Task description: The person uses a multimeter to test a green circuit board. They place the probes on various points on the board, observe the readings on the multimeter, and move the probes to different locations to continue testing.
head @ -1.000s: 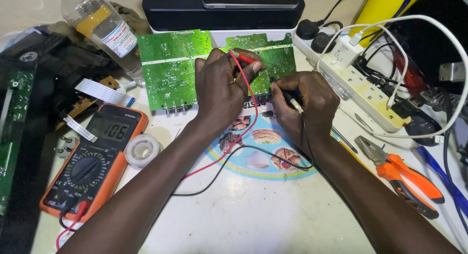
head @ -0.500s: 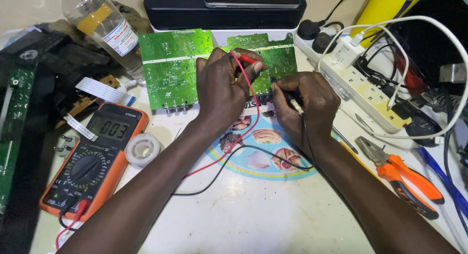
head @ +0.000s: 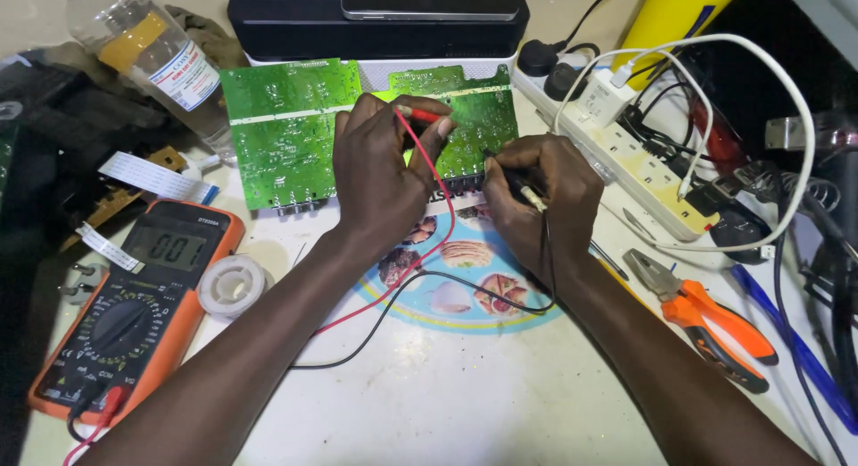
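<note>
A green circuit board (head: 286, 126) lies solder side up at the back of the table. My left hand (head: 380, 176) rests on its middle and pinches a red test probe (head: 422, 116) against it. My right hand (head: 541, 198) grips a black test probe (head: 511, 182) whose tip touches the board's right part. Red and black leads (head: 420, 269) run from the probes across the table to an orange multimeter (head: 134, 305) at the left, its display lit.
A roll of solder (head: 231, 285) lies beside the meter. Orange-handled pliers (head: 710, 319) lie at the right. A white power strip (head: 626, 158) with plugs and cables sits behind them. A clear bottle (head: 156, 59), a black box (head: 375, 19) and ribbon cables (head: 152, 176) crowd the back and left.
Both hands hold nearly the same spots on the board. The reading on the multimeter display has changed.
</note>
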